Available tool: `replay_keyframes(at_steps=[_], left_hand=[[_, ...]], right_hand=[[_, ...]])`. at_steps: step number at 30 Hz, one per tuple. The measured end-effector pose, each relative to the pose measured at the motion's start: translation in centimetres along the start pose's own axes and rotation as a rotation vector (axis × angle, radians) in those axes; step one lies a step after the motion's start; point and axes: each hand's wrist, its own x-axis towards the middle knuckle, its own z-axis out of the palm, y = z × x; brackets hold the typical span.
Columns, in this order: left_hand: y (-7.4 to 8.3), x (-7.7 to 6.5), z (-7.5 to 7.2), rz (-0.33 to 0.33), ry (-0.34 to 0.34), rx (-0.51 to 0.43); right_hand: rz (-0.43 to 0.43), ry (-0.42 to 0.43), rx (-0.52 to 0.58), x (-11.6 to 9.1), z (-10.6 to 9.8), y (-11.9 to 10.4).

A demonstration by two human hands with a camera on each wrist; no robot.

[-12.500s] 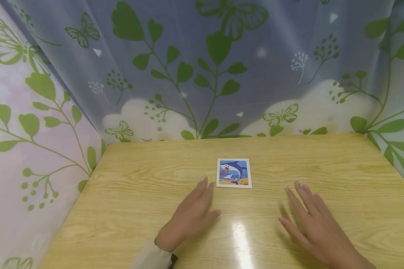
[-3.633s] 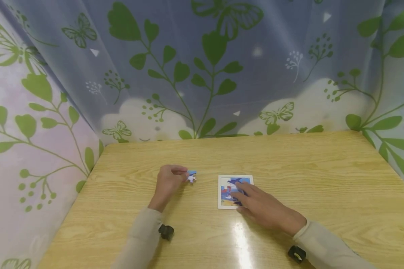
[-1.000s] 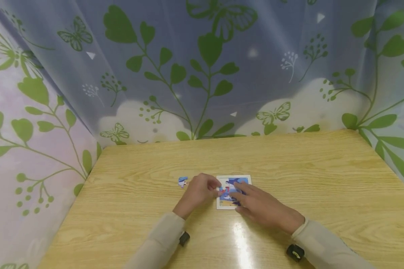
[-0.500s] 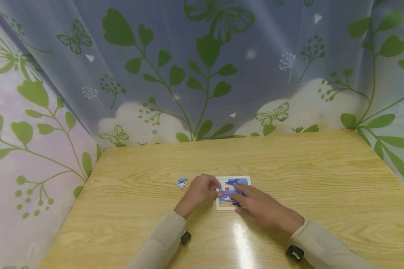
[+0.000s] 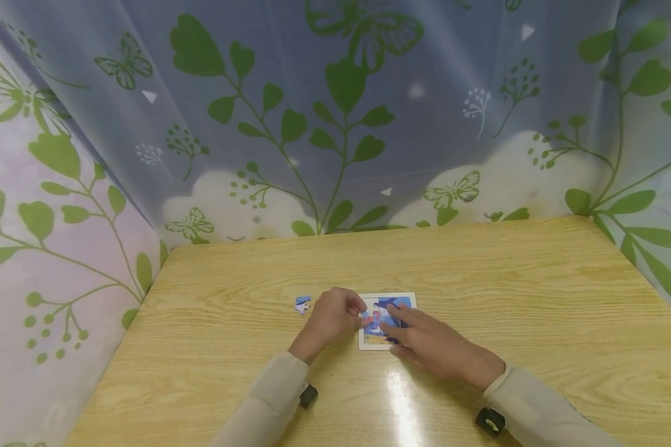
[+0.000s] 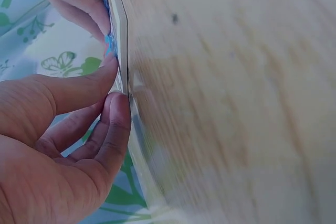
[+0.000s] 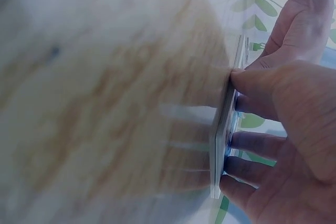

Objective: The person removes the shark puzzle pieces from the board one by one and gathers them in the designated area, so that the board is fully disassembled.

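A small square jigsaw puzzle (image 5: 374,340) with a blue sea-animal picture lies in its white frame on the table. A bare pale slot (image 5: 371,303) shows at its upper left. My left hand (image 5: 325,318) is at the frame's left side, thumb and forefinger pinching a blue-and-red puzzle piece (image 6: 108,44) just below that slot. The fingers of my right hand (image 5: 438,344) lie spread and fairly straight over the puzzle's right part, covering some of it; its thumb touches the frame's near edge (image 7: 229,90). One loose puzzle piece (image 5: 302,304) rests left of the left hand.
The wood-grain table (image 5: 229,279) reaches back to a hanging cloth (image 5: 291,155) printed with leaves and butterflies. More patterned cloth (image 5: 45,279) hangs on the left. Each sleeve carries a black wrist device (image 5: 490,422). A bright reflection lies on the tabletop before the puzzle.
Earlier the picture was whole; then the left hand held a piece it has since set down on the left. It moved to the frame's left side, and the blue-and-red piece has shifted slightly.
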Motion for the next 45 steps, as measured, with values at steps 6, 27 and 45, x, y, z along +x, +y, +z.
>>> replay_keyframes(at_steps=[6,27,45], left_hand=[[0.0,-0.1,0.0,-0.008,0.022,-0.023],[-0.2,-0.7,-0.4,-0.047,0.081,-0.165],[-2.3,-2.4,-3.2,-0.098,0.138,-0.186]], right_hand=[[-0.006,-0.001,-0.017,-0.1,0.0,0.0],[-0.018,-0.008,-0.042,0.1,0.0,-0.1],[-0.04,0.006,-0.045,0.0,0.0,0.1]])
